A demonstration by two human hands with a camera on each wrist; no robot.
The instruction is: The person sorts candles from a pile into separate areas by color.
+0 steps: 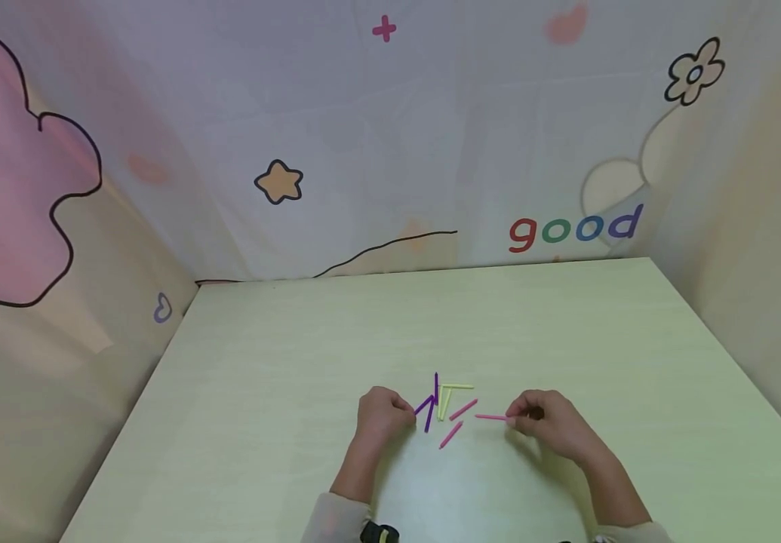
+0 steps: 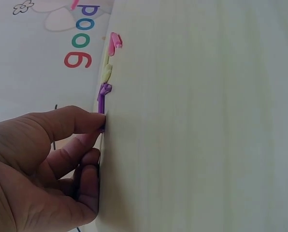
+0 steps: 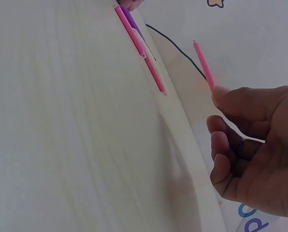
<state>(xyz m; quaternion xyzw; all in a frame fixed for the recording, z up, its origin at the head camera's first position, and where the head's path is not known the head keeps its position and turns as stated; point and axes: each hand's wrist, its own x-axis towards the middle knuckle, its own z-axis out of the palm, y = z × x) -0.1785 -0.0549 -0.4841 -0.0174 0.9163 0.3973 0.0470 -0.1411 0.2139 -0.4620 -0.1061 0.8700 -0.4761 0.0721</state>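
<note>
Between thumb and forefinger, my left hand (image 1: 382, 413) pinches the lower end of a thin purple stick (image 1: 423, 405), which lies slanted at the table. Two more purple sticks (image 1: 429, 417) lie close beside it. Three pale yellow sticks (image 1: 458, 386) lie just right of the purple ones, two of them nearly parallel. My right hand (image 1: 549, 422) holds a pink stick (image 3: 204, 63) by one end, its narrow tip pointing left toward the others and raised off the table in the right wrist view. Two pink sticks (image 1: 451, 435) lie slanted between the hands.
The pale green table (image 1: 261, 362) spreads around the sticks. Behind it hangs a printed cloth (image 1: 363, 136) with a star, a flower and the word "good". Similar cloth covers the left and right sides.
</note>
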